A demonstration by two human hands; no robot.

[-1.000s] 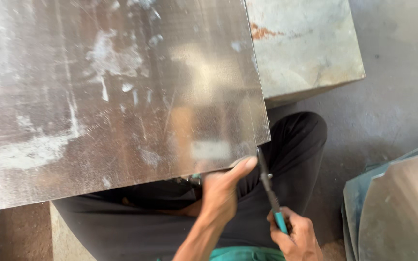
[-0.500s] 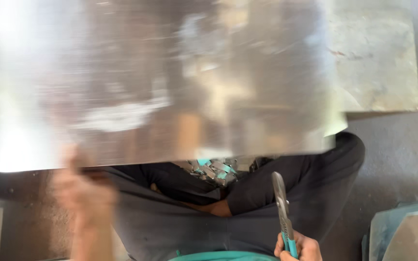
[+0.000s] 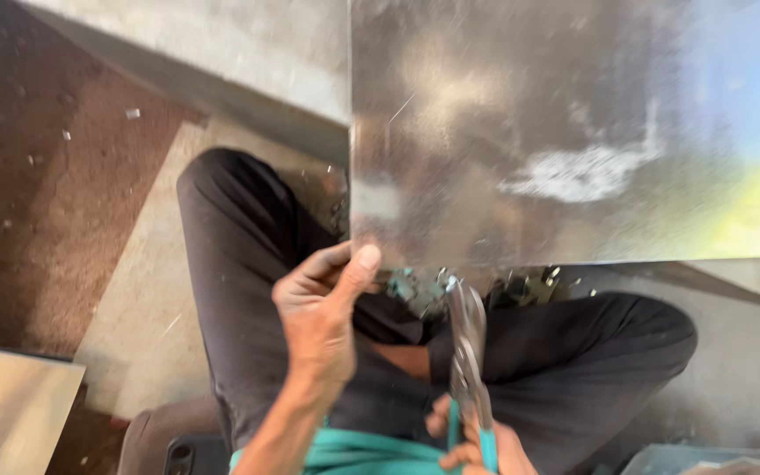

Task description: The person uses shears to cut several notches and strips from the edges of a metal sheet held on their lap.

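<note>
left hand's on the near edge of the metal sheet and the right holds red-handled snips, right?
Not quite: the snips in the right hand have teal handles, not red, as the head view shows. The left hand is indeed at the near edge of the metal sheet.

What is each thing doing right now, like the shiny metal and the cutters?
Metal sheet: flat, shiny, smudged white, near edge over the lap.
Left hand: thumb on the sheet's near corner.
Snips: blades almost closed, tips at the sheet's edge.
Right hand: gripping the teal handles.
Scraps: lying loose on the lap.
</note>
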